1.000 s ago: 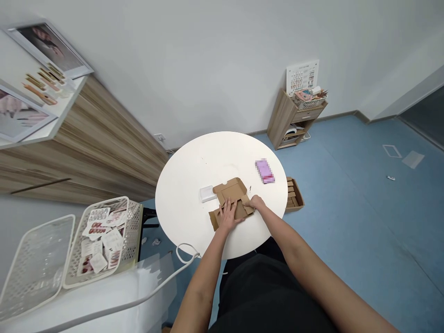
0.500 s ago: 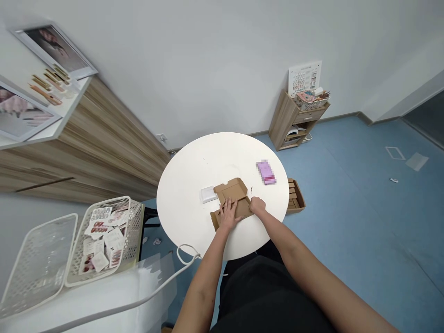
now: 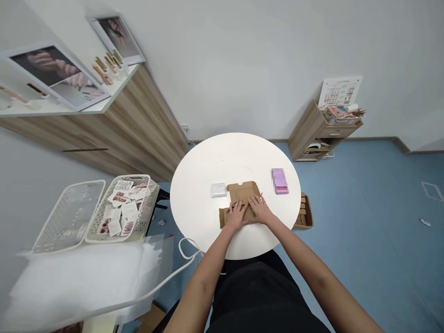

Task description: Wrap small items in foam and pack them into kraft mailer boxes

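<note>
A brown cardboard box (image 3: 243, 190), partly unfolded, lies on the round white table (image 3: 197, 171) with its notched lid flap pointing away from me. My left hand (image 3: 236, 215) rests on its left part, fingers spread. Flat on the right part lies my right hand (image 3: 260, 210), its fingers stretched out and apart. Both palms hide much of the box's near half. Left of the lid flap sits a small clear, whitish case (image 3: 218, 190). Farther right on the table is a purple packet (image 3: 279, 181), blurred by pixelation.
An open box of folded cardboard (image 3: 304, 215) stands on the floor right of the table. At left are a white basket of cards (image 3: 121, 208), a white cable (image 3: 169, 277) and a wooden cabinet (image 3: 145, 125). A small cabinet (image 3: 312, 129) stands by the wall.
My right hand has gone from a closed grip at the box's right edge to lying flat on the cardboard. My left hand stays on the box. The view has shifted.
</note>
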A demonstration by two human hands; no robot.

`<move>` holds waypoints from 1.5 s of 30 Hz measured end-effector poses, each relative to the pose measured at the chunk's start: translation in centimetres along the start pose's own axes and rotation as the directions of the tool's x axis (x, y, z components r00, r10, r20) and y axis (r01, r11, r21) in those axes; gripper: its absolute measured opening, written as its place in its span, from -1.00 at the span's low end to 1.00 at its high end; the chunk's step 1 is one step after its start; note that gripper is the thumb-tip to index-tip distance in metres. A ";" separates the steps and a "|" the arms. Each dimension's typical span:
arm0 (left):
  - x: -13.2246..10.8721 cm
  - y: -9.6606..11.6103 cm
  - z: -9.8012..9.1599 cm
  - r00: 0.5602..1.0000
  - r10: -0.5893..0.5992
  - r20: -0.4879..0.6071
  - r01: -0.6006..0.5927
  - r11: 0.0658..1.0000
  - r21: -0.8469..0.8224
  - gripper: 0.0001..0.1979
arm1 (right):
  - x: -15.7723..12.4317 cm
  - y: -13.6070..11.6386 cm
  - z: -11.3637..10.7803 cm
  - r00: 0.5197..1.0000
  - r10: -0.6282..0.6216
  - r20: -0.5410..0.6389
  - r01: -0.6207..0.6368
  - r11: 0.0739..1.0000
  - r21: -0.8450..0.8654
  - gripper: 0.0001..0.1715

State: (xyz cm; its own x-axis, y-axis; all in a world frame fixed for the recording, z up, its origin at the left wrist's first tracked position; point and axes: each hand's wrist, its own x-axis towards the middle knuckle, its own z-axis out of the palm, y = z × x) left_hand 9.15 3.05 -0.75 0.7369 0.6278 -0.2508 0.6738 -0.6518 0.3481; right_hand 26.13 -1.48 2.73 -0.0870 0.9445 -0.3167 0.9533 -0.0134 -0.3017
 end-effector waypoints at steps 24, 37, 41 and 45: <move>-3.9 -0.7 1.2 0.914 -0.359 -0.191 0.300 0.912 -0.280 -0.36 | 1.5 3.1 3.1 0.970 -0.063 0.235 0.074 0.996 -0.039 0.55; -5.7 0.7 1.9 0.767 -0.486 -0.418 0.331 0.859 -0.391 -0.45 | 1.7 2.3 2.5 0.962 -0.006 0.274 0.023 0.998 -0.060 0.57; -7.9 1.1 1.9 0.561 -0.658 -0.502 0.484 0.753 -0.446 -0.69 | 1.5 2.0 2.2 0.959 0.014 0.283 0.003 0.998 -0.059 0.55; -8.8 2.0 2.3 0.564 -0.712 -0.418 0.597 0.702 -0.389 -0.76 | 1.4 1.8 1.8 0.959 0.018 0.283 -0.004 0.999 -0.052 0.57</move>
State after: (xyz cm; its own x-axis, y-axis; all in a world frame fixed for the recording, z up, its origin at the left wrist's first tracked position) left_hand 4.14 -4.78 0.07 -0.0869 0.9962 -0.0115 0.8913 0.0829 0.4458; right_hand 27.20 -0.77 0.14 -0.1478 0.8126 -0.5637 0.9673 0.0001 -0.2535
